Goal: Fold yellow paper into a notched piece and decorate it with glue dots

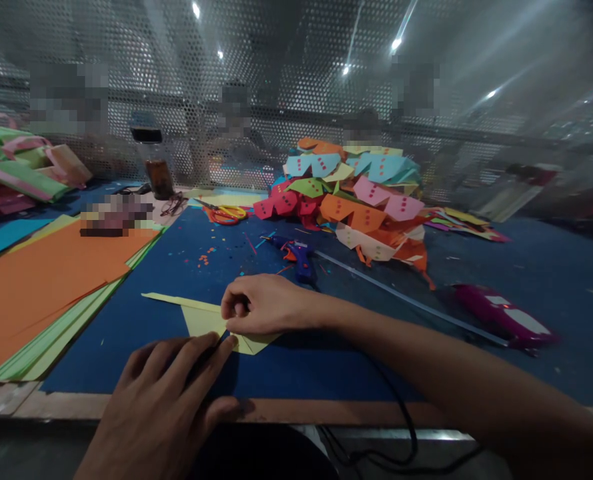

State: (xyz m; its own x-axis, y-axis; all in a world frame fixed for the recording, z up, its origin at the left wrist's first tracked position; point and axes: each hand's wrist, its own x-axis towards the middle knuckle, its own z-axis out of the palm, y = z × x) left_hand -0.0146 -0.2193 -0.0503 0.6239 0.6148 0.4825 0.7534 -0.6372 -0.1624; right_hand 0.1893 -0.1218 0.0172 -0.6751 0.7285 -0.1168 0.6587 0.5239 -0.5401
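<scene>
A pale yellow folded paper piece (pixel 200 321) lies on the blue table covering, with a narrow strip reaching out to its left. My right hand (pixel 271 305) is closed over it, fingers curled and thumb pinched in at the paper's middle; the hand hides part of the sheet. Reaching in from below, my left hand (pixel 169 390) has its fingers stretched out, and their tips press on the paper's lower edge. Just beyond my right hand lies a blue glue gun (pixel 299 257) with an orange trigger and a long clear glue stick (pixel 391 288).
Behind are a pile of colourful folded paper shapes (pixel 369 213) and scissors (pixel 225 213). Stacked coloured sheets (pixel 61 273) lie left, near a bottle (pixel 157 163). A magenta device (pixel 503 313) sits right. A black cable (pixel 401 407) hangs over the front edge.
</scene>
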